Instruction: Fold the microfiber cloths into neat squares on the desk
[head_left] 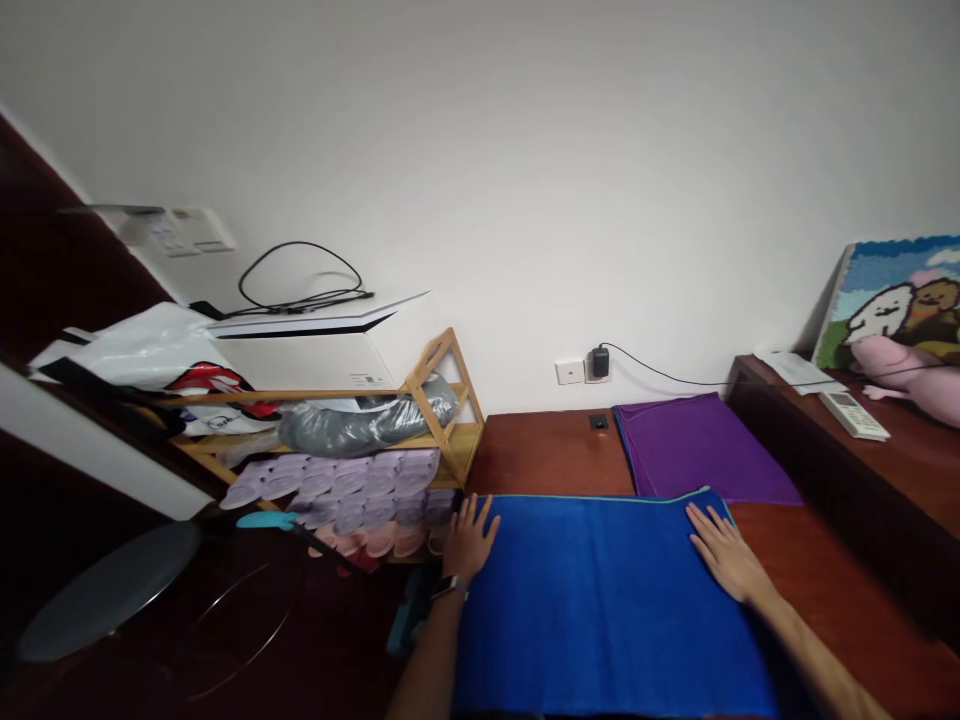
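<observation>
A blue cloth [607, 600] with a pale green edge lies spread on the brown tabletop [551, 450]. My left hand [470, 540], with a watch on the wrist, rests flat at the cloth's far left corner, fingers apart. On the far right corner lies my right hand [726, 552], also flat, with fingers stretched out. Both palms face down on the fabric. Behind the blue cloth is a folded purple cloth [705, 450], with a strip of blue showing along its left side.
Left of the table stands a wooden rack [457, 400] holding a white box [315, 360], plastic bags and lilac slippers [360, 490]. A black plug [600, 362] sits in the wall socket. The raised shelf at right carries a remote [853, 414] and a pink plush toy [915, 380].
</observation>
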